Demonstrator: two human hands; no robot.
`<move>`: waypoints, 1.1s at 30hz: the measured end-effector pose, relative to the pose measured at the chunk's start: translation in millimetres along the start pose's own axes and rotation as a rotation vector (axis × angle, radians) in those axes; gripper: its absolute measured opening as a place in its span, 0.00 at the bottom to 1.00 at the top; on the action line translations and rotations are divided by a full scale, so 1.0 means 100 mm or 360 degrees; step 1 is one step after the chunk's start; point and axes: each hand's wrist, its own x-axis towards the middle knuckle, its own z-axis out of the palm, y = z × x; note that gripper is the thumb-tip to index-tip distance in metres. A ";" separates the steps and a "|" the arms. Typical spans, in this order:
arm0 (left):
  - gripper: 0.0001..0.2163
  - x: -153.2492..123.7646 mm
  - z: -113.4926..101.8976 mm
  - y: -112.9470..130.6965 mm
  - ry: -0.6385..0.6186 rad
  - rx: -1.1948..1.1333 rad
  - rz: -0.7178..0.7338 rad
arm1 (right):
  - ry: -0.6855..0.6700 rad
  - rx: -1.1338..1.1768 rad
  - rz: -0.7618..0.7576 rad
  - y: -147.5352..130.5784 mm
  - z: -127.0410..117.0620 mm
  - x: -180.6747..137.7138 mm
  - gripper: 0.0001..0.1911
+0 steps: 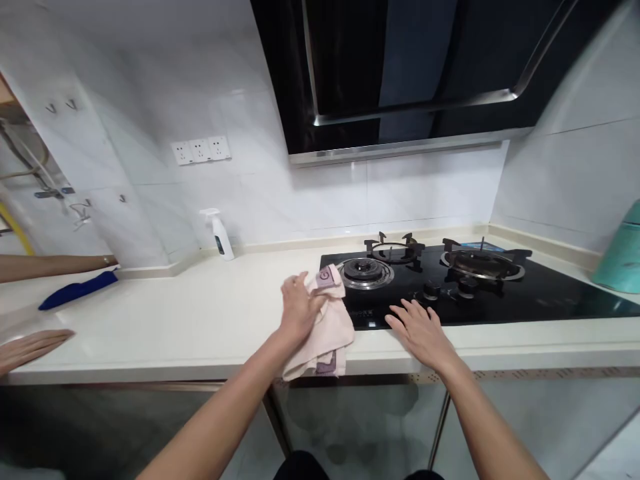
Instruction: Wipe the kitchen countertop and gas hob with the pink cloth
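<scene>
A pale pink cloth (333, 327) with purple patches is in my left hand (299, 303), whose fingers are bent around its left side. The cloth lies over the left front corner of the black glass gas stove (545, 303) and hangs past the counter's front edge. My right hand (417, 328) rests palm down with fingers spread on the stove's front edge, just below two black knobs (433, 290). Close to the cloth is the left burner (363, 270), bare of its pan support. A black pan support (395, 249) sits behind it; the right burner (483, 263) has one on.
A white spray bottle (222, 237) stands against the wall. At the far left, another person's hand (35, 348) and forearm (55, 267) are near a dark blue cloth (79, 290) on the white counter (200, 313). A range hood (400, 73) overhangs the stove; a turquoise container (620, 257) stands right.
</scene>
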 end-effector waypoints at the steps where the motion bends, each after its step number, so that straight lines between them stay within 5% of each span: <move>1: 0.31 -0.01 0.08 0.08 -0.0174 0.0117 0.0007 | 0.0000 0.0005 -0.0002 0.00 -0.01 0.00 0.31; 4: 0.31 -0.12 0.16 0.27 -0.0774 0.0400 0.0220 | -0.0001 0.0003 -0.0014 -0.01 -0.02 -0.01 0.31; 7: 0.33 -0.24 0.09 0.32 -0.1032 0.0506 0.0328 | -0.0016 0.0014 -0.0025 -0.02 -0.04 -0.02 0.31; 11: 0.31 -0.21 0.08 0.25 -0.1002 0.0601 0.0225 | 0.0032 0.0083 -0.0050 -0.04 -0.04 -0.03 0.31; 16: 0.32 0.05 0.33 0.31 -0.0965 0.0635 0.0370 | 0.0225 0.0180 -0.0044 0.01 0.09 -0.01 0.33; 21: 0.35 0.24 0.67 0.70 -0.1140 0.0542 0.0457 | 0.0563 0.0272 -0.0101 0.10 0.27 0.05 0.35; 26: 0.30 0.05 0.94 1.17 -0.1215 0.0409 0.0846 | 0.0894 0.0581 0.0034 0.22 0.31 0.12 0.37; 29: 0.29 -0.14 0.96 1.28 -0.1172 0.0302 0.1108 | 0.0857 0.0672 0.0070 0.27 0.27 0.11 0.38; 33: 0.27 -0.28 0.80 1.16 -0.1112 0.0048 0.1157 | 0.0568 0.0604 -0.0064 0.26 0.20 0.05 0.35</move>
